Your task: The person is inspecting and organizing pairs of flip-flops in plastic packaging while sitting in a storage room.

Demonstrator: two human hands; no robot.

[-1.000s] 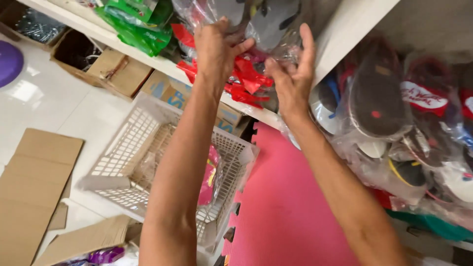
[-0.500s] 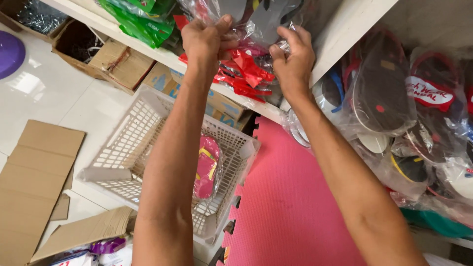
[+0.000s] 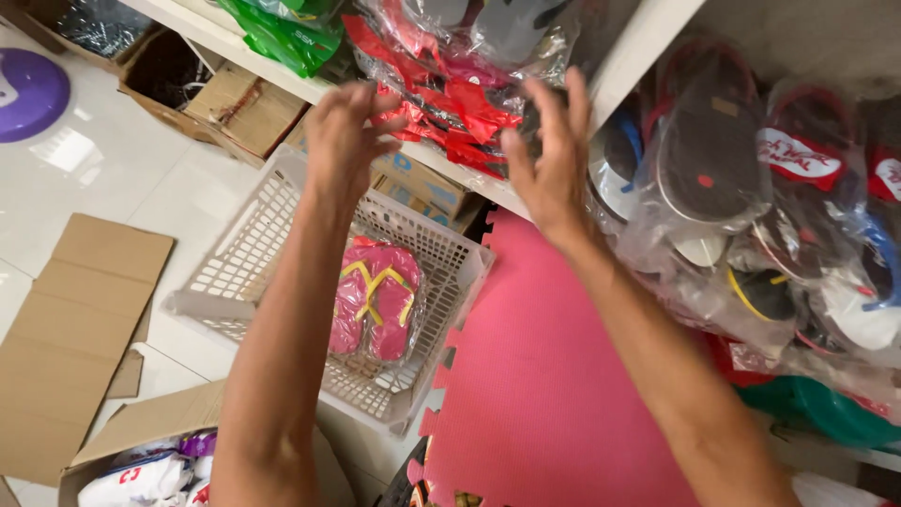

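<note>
Both of the person's arms are bare from the near edge of the view right up to the wrists; no sleeve, cuff or glove shows on either. The left hand [image 3: 343, 141] wears no ring, watch or band that can be seen, and the right hand [image 3: 554, 164] is just as plain. The forearms are slim and long. The fingers [image 3: 549, 103] are uncovered, with short nails.

The sandals [image 3: 377, 299] in the white latticed basket [image 3: 246, 253] were pink with yellow straps. The mat [image 3: 554, 394] at lower centre was pink, the packets [image 3: 441, 99] at top red, the bags [image 3: 282, 38] green, the disc [image 3: 28, 94] at upper left purple.
</note>
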